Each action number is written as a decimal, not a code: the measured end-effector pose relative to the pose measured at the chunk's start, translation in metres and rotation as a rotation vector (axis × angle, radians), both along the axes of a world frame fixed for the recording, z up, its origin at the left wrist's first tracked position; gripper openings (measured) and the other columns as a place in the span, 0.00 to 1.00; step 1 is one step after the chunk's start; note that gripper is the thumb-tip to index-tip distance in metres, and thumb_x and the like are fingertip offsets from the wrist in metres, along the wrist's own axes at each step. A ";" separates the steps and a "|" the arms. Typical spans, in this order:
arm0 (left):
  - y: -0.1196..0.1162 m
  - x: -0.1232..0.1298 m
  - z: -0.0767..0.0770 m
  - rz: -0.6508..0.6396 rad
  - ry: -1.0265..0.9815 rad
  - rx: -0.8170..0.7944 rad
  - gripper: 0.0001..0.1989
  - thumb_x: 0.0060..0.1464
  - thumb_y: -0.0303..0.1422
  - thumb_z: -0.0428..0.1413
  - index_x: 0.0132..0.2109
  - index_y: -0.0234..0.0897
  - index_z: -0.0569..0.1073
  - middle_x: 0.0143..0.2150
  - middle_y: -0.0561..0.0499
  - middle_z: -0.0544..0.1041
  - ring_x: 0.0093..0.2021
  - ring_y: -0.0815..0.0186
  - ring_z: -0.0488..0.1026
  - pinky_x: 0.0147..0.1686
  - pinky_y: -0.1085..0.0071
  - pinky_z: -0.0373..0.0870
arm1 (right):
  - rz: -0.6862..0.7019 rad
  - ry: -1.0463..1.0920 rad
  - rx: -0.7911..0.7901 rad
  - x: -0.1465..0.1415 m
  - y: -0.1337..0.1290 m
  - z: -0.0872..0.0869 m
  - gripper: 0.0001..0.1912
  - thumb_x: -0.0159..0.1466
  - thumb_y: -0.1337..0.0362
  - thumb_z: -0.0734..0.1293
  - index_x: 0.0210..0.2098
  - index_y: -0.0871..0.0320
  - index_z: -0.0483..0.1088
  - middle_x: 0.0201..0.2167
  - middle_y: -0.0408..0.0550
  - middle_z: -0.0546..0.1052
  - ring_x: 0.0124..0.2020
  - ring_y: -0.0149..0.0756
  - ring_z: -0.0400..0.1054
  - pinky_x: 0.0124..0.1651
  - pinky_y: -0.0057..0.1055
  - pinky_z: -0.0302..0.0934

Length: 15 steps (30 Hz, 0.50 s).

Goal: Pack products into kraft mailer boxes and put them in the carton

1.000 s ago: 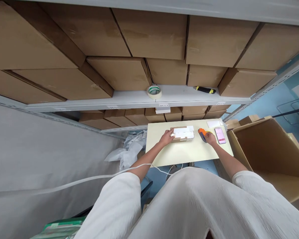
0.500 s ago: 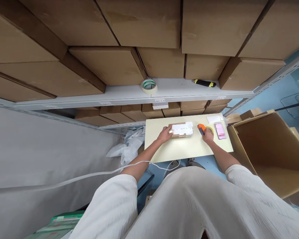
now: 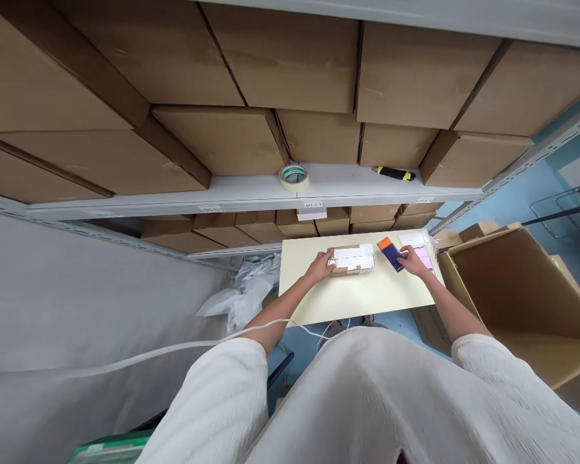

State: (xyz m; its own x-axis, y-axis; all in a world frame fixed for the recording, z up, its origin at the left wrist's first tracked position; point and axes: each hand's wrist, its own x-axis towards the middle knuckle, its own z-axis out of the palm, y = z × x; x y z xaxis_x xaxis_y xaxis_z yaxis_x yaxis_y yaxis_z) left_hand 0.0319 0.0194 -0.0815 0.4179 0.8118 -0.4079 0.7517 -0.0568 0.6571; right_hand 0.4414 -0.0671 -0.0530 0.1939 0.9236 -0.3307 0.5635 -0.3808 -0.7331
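Note:
A small cardboard box with white labels or paper on top (image 3: 352,259) lies on the pale yellow tabletop (image 3: 338,303). My left hand (image 3: 321,266) grips the box's left end, fingers closed on it. To the right of the box, my right hand (image 3: 410,260) is closed on the edge of a flat orange and dark blue item (image 3: 390,253), held tilted above the table. A pink-screened phone-like item (image 3: 424,258) lies partly behind my right hand. White paper (image 3: 412,239) rests at the table's back right.
Shelves of brown boxes (image 3: 304,71) stand ahead, with a tape roll (image 3: 294,177) and a black-yellow cutter (image 3: 394,173) on the ledge. A large open carton (image 3: 526,283) is at the right. White plastic (image 3: 246,296) lies left; a white cable (image 3: 174,348) crosses my left arm.
My right hand has turned the orange and blue item, whose flat blue side now shows, and shifted slightly right. My left hand stays on the box. The view has tilted a little.

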 end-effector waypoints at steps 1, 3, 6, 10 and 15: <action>0.000 0.000 0.000 0.000 -0.003 0.002 0.38 0.65 0.38 0.56 0.79 0.49 0.57 0.63 0.43 0.68 0.55 0.54 0.76 0.60 0.61 0.73 | 0.023 0.126 0.003 0.001 0.003 0.009 0.21 0.59 0.54 0.69 0.48 0.50 0.59 0.31 0.41 0.79 0.32 0.44 0.74 0.41 0.41 0.68; 0.000 0.000 0.000 -0.002 -0.010 0.005 0.38 0.65 0.38 0.56 0.79 0.49 0.56 0.63 0.42 0.68 0.56 0.53 0.76 0.60 0.60 0.73 | 0.076 0.313 -0.001 -0.002 0.011 0.029 0.25 0.57 0.53 0.71 0.50 0.51 0.62 0.33 0.43 0.80 0.35 0.44 0.75 0.41 0.40 0.68; 0.000 0.000 -0.002 -0.003 -0.013 0.016 0.39 0.64 0.38 0.57 0.79 0.48 0.56 0.63 0.41 0.69 0.58 0.51 0.75 0.60 0.59 0.73 | 0.175 0.420 -0.007 -0.018 0.030 0.056 0.23 0.56 0.55 0.72 0.49 0.52 0.67 0.36 0.46 0.82 0.38 0.45 0.76 0.44 0.40 0.69; 0.000 0.001 -0.004 0.012 -0.016 0.027 0.40 0.63 0.38 0.58 0.79 0.48 0.57 0.63 0.42 0.70 0.57 0.51 0.76 0.57 0.60 0.74 | 0.300 0.429 -0.003 -0.052 0.059 0.076 0.21 0.56 0.59 0.69 0.50 0.54 0.73 0.39 0.46 0.82 0.42 0.44 0.75 0.46 0.38 0.68; -0.002 0.000 -0.004 0.006 -0.028 0.029 0.39 0.65 0.39 0.57 0.79 0.49 0.57 0.63 0.42 0.70 0.57 0.52 0.76 0.58 0.59 0.74 | 0.380 0.328 -0.046 -0.089 0.080 0.070 0.21 0.57 0.62 0.64 0.49 0.53 0.75 0.39 0.44 0.80 0.41 0.41 0.72 0.43 0.34 0.67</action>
State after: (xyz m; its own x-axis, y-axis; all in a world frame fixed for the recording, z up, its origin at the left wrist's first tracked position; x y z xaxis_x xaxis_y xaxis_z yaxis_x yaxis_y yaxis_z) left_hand 0.0322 0.0170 -0.0853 0.4241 0.8255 -0.3724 0.7336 -0.0720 0.6758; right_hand 0.3520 0.0132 0.0167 -0.2743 0.8918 -0.3598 0.4114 -0.2293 -0.8821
